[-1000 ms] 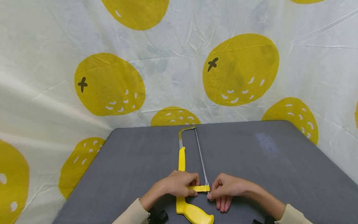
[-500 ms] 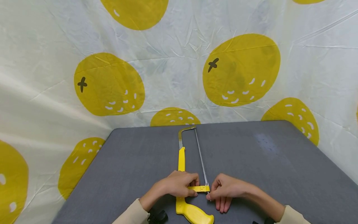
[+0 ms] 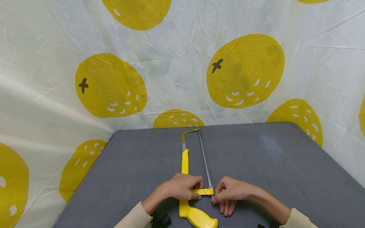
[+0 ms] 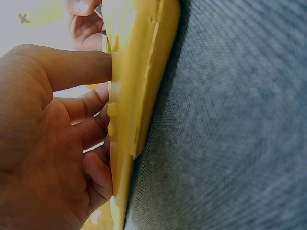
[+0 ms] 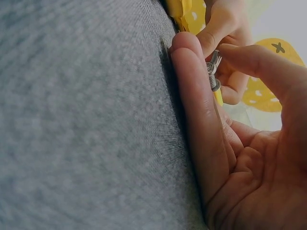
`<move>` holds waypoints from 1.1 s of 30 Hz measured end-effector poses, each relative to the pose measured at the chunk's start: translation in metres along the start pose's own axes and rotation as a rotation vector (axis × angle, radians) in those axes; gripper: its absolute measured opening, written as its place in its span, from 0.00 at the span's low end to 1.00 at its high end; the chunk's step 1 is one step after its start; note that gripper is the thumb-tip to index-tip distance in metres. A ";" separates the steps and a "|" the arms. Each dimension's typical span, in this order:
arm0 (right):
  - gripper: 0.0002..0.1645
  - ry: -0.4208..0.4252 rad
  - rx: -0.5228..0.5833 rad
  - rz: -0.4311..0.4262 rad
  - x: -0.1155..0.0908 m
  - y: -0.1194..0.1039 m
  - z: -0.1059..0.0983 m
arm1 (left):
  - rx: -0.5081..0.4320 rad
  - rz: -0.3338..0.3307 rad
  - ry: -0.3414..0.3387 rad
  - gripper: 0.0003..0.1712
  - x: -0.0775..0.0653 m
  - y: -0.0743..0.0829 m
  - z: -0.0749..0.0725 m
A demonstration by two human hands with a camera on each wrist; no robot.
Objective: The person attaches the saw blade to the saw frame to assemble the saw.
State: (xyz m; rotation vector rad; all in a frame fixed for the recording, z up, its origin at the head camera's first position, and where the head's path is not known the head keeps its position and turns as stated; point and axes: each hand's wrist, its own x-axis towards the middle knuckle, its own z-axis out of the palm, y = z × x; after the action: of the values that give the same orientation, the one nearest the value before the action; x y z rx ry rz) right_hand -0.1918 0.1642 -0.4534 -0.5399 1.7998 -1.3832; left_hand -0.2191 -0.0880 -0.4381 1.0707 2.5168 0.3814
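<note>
A yellow hacksaw (image 3: pixel 185 161) lies flat, its handle (image 3: pixel 201 218) towards me and its thin blade (image 3: pixel 204 158) on the right side. My left hand (image 3: pixel 183 186) holds the frame just above the handle, thumb and fingers at the short yellow crosspiece (image 3: pixel 206 192). In the left wrist view the thumb presses the yellow frame (image 4: pixel 127 91). At the blade's near end, my right hand (image 3: pixel 232 191) pinches the small metal wing nut (image 5: pixel 215 61) on its threaded screw (image 5: pixel 213 81). The right hand's outer fingers (image 5: pixel 204 115) rest along the grey surface.
A grey cloth-covered table (image 3: pixel 142 152) bears the saw. Behind it and to both sides hangs a white curtain (image 3: pixel 176 82) printed with large yellow fruit. A pale worn patch (image 3: pixel 270 144) marks the cloth at the back right.
Almost nothing differs. The right thumb and fingertips shift very slightly at the wing nut; the left hand and the hacksaw stay in place.
</note>
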 end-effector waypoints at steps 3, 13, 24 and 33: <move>0.18 0.001 0.003 -0.006 -0.001 0.001 0.002 | 0.007 0.002 0.003 0.09 -0.001 0.000 0.001; 0.19 0.010 0.012 -0.013 -0.001 0.001 0.009 | 0.019 0.015 0.007 0.09 -0.004 -0.001 0.004; 0.16 -0.014 0.019 -0.020 0.000 0.004 0.009 | 0.028 0.022 0.019 0.09 -0.007 0.000 0.005; 0.15 -0.064 0.051 -0.027 -0.002 0.004 0.004 | 0.029 0.015 0.027 0.09 -0.008 0.002 0.002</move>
State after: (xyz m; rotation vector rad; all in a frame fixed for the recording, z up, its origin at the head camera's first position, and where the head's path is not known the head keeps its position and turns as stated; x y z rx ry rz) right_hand -0.1868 0.1642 -0.4574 -0.5777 1.7070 -1.4107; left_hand -0.2112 -0.0924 -0.4371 1.1029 2.5468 0.3662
